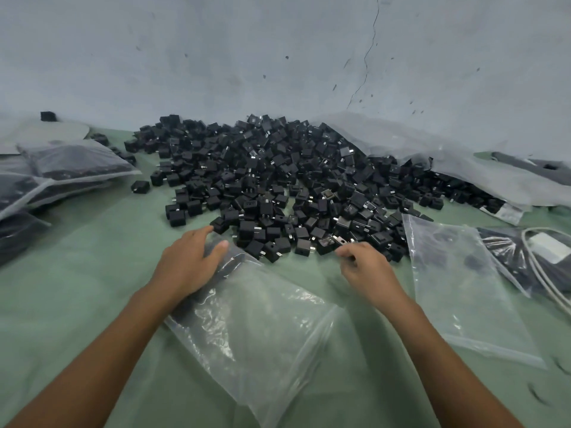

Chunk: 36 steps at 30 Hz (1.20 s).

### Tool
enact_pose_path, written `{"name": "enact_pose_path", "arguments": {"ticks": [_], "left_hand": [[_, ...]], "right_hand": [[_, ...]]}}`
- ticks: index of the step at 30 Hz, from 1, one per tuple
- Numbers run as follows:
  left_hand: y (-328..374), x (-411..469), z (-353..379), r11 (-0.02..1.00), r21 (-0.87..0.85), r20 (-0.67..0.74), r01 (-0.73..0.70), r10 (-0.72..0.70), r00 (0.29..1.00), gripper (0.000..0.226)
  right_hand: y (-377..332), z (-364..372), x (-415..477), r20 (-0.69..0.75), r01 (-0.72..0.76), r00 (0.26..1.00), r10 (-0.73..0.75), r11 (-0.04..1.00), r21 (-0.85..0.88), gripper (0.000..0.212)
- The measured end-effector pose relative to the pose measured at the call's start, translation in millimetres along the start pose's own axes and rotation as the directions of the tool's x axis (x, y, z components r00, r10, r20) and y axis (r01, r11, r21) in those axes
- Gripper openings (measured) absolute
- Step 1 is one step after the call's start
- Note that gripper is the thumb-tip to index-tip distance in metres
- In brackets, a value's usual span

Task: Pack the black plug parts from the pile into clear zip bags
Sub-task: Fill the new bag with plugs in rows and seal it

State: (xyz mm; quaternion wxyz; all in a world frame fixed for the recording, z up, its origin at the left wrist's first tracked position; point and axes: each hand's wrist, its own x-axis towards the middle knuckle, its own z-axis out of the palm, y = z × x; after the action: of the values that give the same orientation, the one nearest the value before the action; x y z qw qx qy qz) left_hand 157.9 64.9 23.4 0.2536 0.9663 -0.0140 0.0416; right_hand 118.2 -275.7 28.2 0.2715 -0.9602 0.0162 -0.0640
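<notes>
A big pile of black plug parts (278, 180) covers the middle of the green table, against the grey wall. A clear zip bag (253, 329) lies in front of it with its mouth toward the pile. My left hand (188, 261) grips the bag's mouth, thumb on top of the plastic. My right hand (364, 267) is at the pile's near edge with curled fingers next to a plug part (329, 242); whether it holds a part is hidden.
A second empty clear bag (463, 291) lies to the right. Filled bags of plug parts (71, 162) are stacked at the left. A large crumpled plastic sheet (432, 149) lies behind the pile at the right, and a grey cable (543, 273) at the far right.
</notes>
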Motion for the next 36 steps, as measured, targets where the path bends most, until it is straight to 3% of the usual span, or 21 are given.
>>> {"name": "enact_pose_path", "arguments": {"ticks": [3,7,11,13,15,17,21,25,28,31,34,36], "left_hand": [[-23.9,-16.5,-4.8,1.0,0.007,-0.124,0.016,-0.015,0.992,0.053],[-69.7,-33.2,-8.0,0.984,-0.128,-0.245,0.125,-0.154,0.957,0.029],[-96.2,-45.1,-6.5,0.96,-0.249,-0.342,0.13,-0.212,0.915,0.022],[-97.8,-45.6,-5.6,0.953,-0.268,-0.342,0.139,-0.229,0.911,0.023],[-96.7,-44.7,-4.6,0.961,-0.249,-0.337,0.118,-0.201,0.92,0.022],[-95.6,-44.9,-4.6,0.971,-0.221,-0.338,0.088,-0.161,0.927,0.025],[-91.1,-46.6,-7.4,0.982,-0.179,-0.353,0.066,-0.127,0.927,0.042],[-88.2,-46.4,-8.7,0.978,-0.188,-0.36,0.088,-0.152,0.921,0.045],[-88.9,-47.6,-9.1,0.98,-0.175,-0.352,0.094,-0.152,0.924,0.048],[-88.0,-49.0,-9.9,0.98,-0.179,-0.334,0.093,-0.149,0.931,0.05],[-88.7,-48.8,-9.6,0.979,-0.181,-0.322,0.098,-0.152,0.935,0.044],[-90.6,-48.1,-8.1,0.977,-0.187,-0.324,0.099,-0.157,0.933,0.035]], "right_hand": [[-3.4,14.0,27.8,-0.037,0.094,0.994,-0.099,0.988,-0.123,0.04],[-7.6,29.5,50.6,0.047,0.164,0.986,-0.157,0.922,-0.351,0.055],[-8.4,31.6,53.2,-0.005,0.166,0.982,-0.188,0.88,-0.445,0.044],[-13.2,23.9,44.9,-0.052,0.129,0.987,-0.153,0.939,-0.319,0.04],[-18.0,9.3,25.8,-0.087,0.025,0.996,-0.025,1.0,-0.002,0.033],[-16.8,-6.6,-5.8,-0.082,-0.059,0.993,0.083,0.962,0.265,0.021],[-10.0,-19.6,-93.2,0.163,-0.226,0.974,0.157,0.725,0.651,0.024],[-25.3,0.3,-145.6,0.489,-0.452,0.868,0.088,0.55,0.703,0.025],[-52.5,26.9,-146.8,0.547,-0.528,0.836,0.052,0.352,0.773,0.032],[-80.3,49.3,-131.8,0.61,-0.613,0.79,0.062,0.043,0.789,0.035],[-96.6,64.1,-115.1,0.673,-0.672,0.74,0.011,-0.041,0.739,0.038],[-102.0,70.7,-106.6,0.653,-0.654,0.756,-0.042,-0.042,0.755,0.044]]}}
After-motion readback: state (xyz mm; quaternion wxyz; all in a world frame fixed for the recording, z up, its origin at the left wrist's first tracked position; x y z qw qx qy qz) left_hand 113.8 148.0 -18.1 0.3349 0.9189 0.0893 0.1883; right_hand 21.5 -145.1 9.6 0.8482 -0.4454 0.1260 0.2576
